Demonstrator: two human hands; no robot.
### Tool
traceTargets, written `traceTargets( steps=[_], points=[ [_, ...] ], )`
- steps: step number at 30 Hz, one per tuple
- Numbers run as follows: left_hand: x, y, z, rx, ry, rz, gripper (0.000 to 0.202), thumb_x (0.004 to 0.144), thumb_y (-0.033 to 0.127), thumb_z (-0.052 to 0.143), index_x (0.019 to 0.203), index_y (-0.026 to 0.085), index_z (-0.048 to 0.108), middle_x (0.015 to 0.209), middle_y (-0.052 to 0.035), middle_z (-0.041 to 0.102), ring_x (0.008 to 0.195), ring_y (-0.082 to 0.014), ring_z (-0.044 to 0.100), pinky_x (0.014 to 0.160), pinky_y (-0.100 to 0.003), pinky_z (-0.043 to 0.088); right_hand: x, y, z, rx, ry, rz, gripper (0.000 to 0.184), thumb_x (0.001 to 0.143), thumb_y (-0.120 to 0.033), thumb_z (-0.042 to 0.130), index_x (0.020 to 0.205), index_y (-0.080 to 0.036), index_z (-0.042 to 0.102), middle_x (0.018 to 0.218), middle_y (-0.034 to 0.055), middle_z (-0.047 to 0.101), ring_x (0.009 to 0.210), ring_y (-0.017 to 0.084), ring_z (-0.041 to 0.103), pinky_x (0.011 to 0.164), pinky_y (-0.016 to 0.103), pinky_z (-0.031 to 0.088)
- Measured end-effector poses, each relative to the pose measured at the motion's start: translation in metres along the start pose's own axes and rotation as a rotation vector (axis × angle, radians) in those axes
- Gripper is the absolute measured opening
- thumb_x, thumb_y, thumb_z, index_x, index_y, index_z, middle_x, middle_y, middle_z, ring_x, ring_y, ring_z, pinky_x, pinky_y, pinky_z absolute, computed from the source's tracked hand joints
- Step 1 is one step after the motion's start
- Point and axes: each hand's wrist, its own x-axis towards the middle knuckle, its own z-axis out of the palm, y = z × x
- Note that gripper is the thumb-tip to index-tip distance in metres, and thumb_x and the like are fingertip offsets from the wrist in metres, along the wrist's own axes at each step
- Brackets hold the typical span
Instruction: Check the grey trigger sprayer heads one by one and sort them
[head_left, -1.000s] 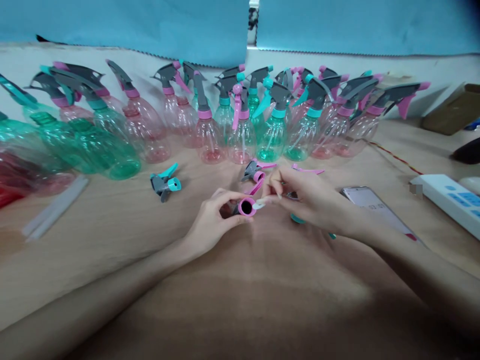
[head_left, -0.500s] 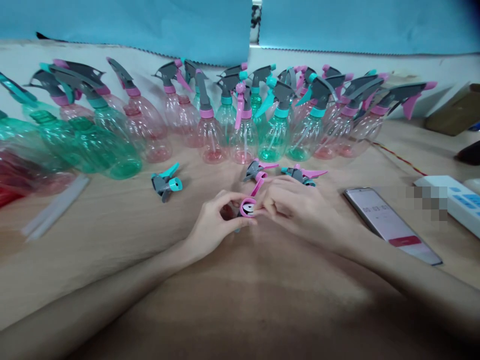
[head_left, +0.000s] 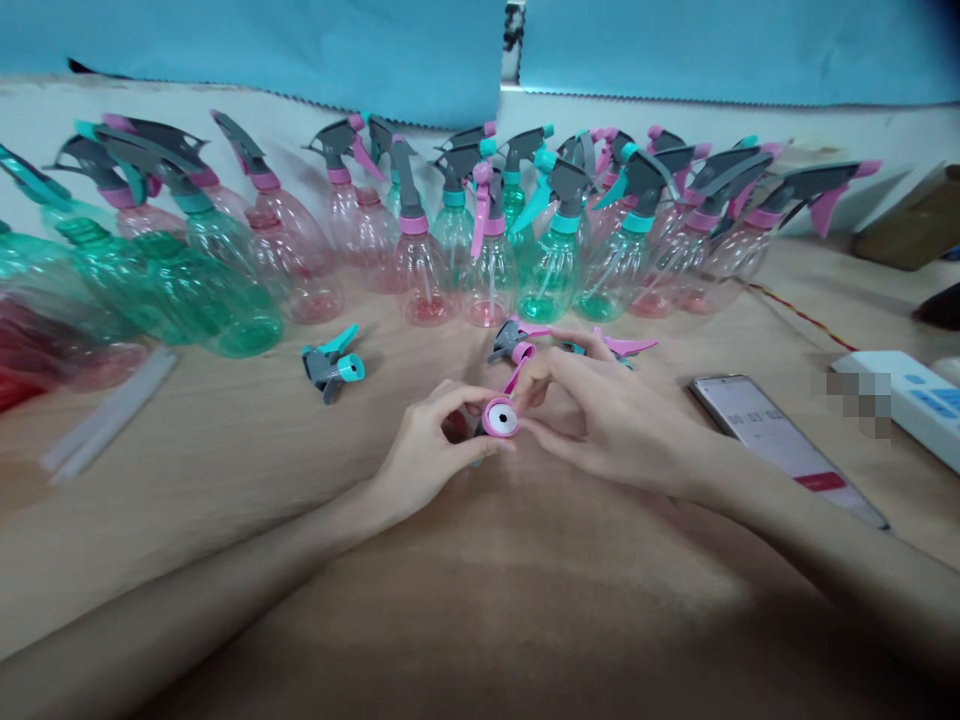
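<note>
My left hand (head_left: 426,448) is closed around a grey spray head with a pink screw cap (head_left: 499,418), the cap's open end facing me. A pale ring with a dark centre hole sits inside the cap. My right hand (head_left: 600,410) touches the cap's right rim, thumb and forefinger curled against it and the other fingers loosely bent. Just behind lie two loose spray heads, a grey and pink one (head_left: 514,342) and a teal and pink one (head_left: 622,347), partly hidden by my right hand.
Several pink and green spray bottles (head_left: 487,250) stand in a row behind. Green bottles (head_left: 187,290) lie on their sides at left. A loose teal spray head (head_left: 330,365), white tubes (head_left: 105,420), a phone (head_left: 780,440), a white power strip (head_left: 907,395) and a cardboard box (head_left: 911,220) lie on the table.
My right hand brought a small pale ring to the pink cap and pressed it in. The ring now sits flat inside the cap, and my right fingers have drawn back to the rim.
</note>
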Motion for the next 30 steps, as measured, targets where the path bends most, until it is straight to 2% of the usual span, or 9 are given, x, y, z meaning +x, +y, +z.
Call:
traceTargets(
  steps=[5,13,20,24,27,30],
  points=[
    [0.000,0.001,0.000,0.042,-0.008,0.040,0.034,0.069,0.032,0.076,0.100,0.021,0.064,0.088,-0.0032,0.058,0.080,-0.0175,0.057,0.072,-0.031,0.049,-0.001,0.000,0.003,-0.011,-0.039,-0.026,0.017,0.081,-0.021,0.054,0.094,-0.023,0.043,0.092,0.0020,0.066,0.098,0.022,0.060,0.101,0.043,0.023],
    [0.001,0.004,-0.001,0.103,0.016,0.114,0.029,0.068,0.028,0.077,0.094,0.021,0.066,0.091,-0.0042,0.064,0.088,-0.0197,0.056,0.076,-0.032,0.047,0.000,0.001,0.004,0.059,-0.061,0.014,0.023,0.082,-0.026,0.055,0.100,-0.023,0.041,0.093,0.0026,0.066,0.096,0.021,0.059,0.094,0.039,0.029],
    [0.000,0.008,-0.001,0.150,0.026,0.163,0.022,0.070,0.026,0.075,0.090,0.020,0.066,0.084,-0.0026,0.062,0.083,-0.0186,0.054,0.074,-0.031,0.044,-0.001,0.001,0.006,0.028,-0.045,-0.016,0.034,0.078,-0.023,0.059,0.107,-0.020,0.040,0.093,0.0025,0.065,0.096,0.021,0.057,0.094,0.038,0.028],
    [0.000,0.010,0.000,0.157,0.017,0.175,0.019,0.071,0.021,0.074,0.088,0.018,0.066,0.083,-0.0020,0.061,0.083,-0.0181,0.053,0.072,-0.029,0.044,-0.001,-0.002,0.009,0.036,-0.019,0.005,0.032,0.080,-0.023,0.056,0.108,-0.020,0.042,0.093,0.0022,0.065,0.095,0.020,0.057,0.091,0.037,0.032],
    [0.000,0.011,0.001,0.184,0.010,0.202,0.015,0.072,0.014,0.071,0.085,0.018,0.065,0.077,-0.0001,0.059,0.079,-0.0166,0.052,0.069,-0.027,0.043,-0.001,-0.004,0.013,0.067,0.017,-0.030,0.030,0.078,-0.016,0.056,0.104,-0.021,0.042,0.089,0.0001,0.066,0.094,0.018,0.057,0.095,0.037,0.029],
    [0.000,0.011,0.001,0.181,0.014,0.201,0.014,0.072,0.014,0.070,0.084,0.018,0.065,0.078,-0.0001,0.060,0.079,-0.0167,0.052,0.071,-0.028,0.043,0.000,-0.004,0.015,0.049,0.042,-0.045,0.030,0.077,-0.013,0.055,0.103,-0.022,0.043,0.091,-0.0009,0.067,0.095,0.019,0.058,0.097,0.036,0.027]
  ],
)
